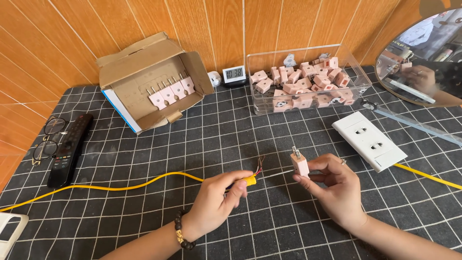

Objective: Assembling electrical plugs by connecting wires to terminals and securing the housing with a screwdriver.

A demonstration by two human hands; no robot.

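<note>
Here, pink plug (pixel 300 164) in right hand (pixel 337 190)

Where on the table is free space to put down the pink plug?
Bare cloth lies between the cardboard box and the hands, and along the near edge below the yellow cable. It is crowded at the clear bin, white socket and remote.
</note>
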